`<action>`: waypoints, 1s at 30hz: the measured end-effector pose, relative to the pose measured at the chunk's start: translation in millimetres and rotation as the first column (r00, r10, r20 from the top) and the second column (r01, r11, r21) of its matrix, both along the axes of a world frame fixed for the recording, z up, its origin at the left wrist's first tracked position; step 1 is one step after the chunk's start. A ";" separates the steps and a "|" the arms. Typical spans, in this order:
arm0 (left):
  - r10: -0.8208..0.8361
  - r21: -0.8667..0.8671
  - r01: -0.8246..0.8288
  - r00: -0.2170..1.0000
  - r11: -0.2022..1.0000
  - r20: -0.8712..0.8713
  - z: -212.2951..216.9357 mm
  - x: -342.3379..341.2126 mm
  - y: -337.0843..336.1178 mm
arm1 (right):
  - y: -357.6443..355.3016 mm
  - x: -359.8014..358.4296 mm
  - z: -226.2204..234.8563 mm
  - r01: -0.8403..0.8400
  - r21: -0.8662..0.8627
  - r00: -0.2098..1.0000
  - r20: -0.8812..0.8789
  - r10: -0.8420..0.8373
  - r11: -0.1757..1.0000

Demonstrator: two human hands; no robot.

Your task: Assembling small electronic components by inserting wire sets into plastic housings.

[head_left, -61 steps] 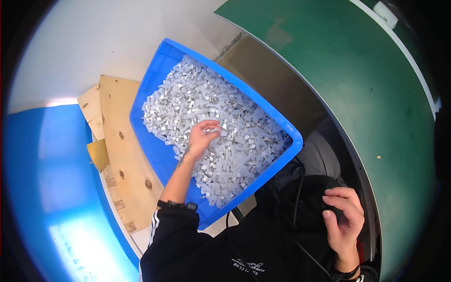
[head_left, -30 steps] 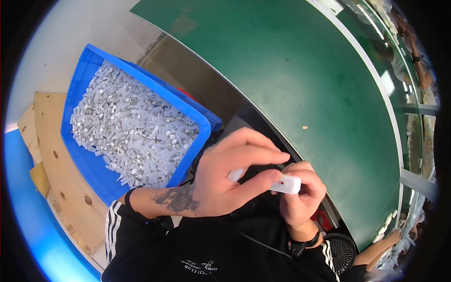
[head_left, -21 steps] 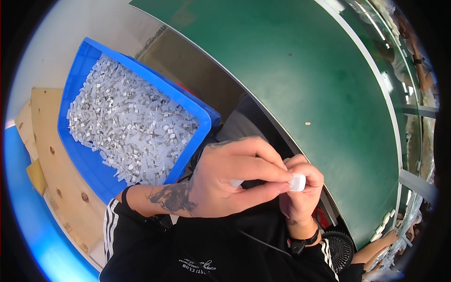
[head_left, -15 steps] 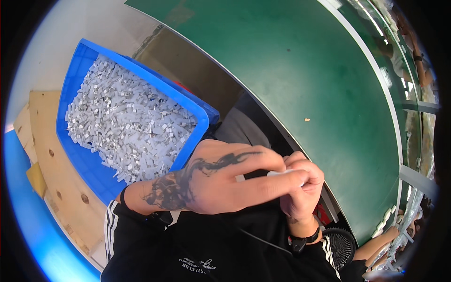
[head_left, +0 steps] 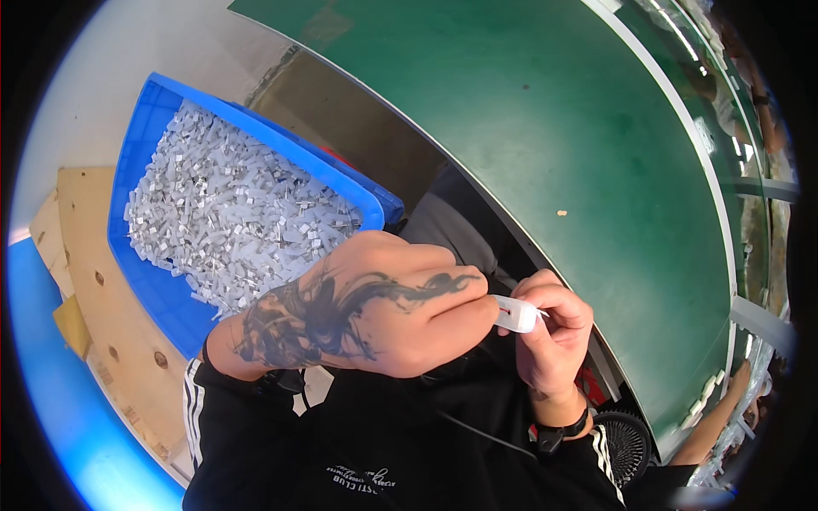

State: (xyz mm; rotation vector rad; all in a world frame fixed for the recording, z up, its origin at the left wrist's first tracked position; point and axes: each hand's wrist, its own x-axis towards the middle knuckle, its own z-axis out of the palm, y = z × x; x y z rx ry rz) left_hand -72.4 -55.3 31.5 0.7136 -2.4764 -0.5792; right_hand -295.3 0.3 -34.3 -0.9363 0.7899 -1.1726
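Note:
My left hand (head_left: 375, 311), with a dark tattoo across its back, is held up close in front of my chest, fingers curled around one end of a small white plastic part (head_left: 515, 313). My right hand (head_left: 554, 341) pinches the other end of the same part from the right. Both hands meet at that part, above my black jacket. Left of them stands a blue bin (head_left: 141, 128) heaped with several small pale metal and plastic pieces (head_left: 230, 217).
A green conveyor belt (head_left: 596, 145) curves across the top right. The bin rests on a wooden board (head_left: 94, 289) over a blue surface (head_left: 51, 400). A small black fan (head_left: 626, 443) sits low right. Another person's arm (head_left: 711, 422) shows at the far right.
My left hand left the bin's pieces and rose to meet my right hand. Both now hold the small white part, and my left hand has rolled knuckles-up over it.

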 end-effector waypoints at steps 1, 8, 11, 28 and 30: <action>-0.002 -0.002 0.002 1.000 1.000 0.004 0.9 -0.9 1.1 | 0.1 -0.1 0.1 -0.003 0.001 1.000 -0.009 0.003 1.000; 0.032 -0.138 -0.026 0.999 0.990 0.038 0.7 -8.4 5.3 | 0.4 0.0 0.7 0.018 0.010 1.000 -0.023 -0.018 1.000; 0.018 -0.073 -0.017 1.000 0.997 0.020 8.6 -11.5 4.9 | -2.2 0.1 5.6 0.057 -0.090 0.993 -0.102 -0.066 0.994; 0.265 0.393 -0.104 0.885 0.914 -0.383 -7.1 -44.4 12.8 | 2.2 -2.9 4.6 0.140 0.035 0.981 0.128 -0.143 0.990; 0.262 0.393 -0.104 0.889 0.914 -0.376 -7.5 -45.8 13.6 | 3.4 -6.3 4.2 0.164 -0.020 0.985 0.057 -0.162 0.986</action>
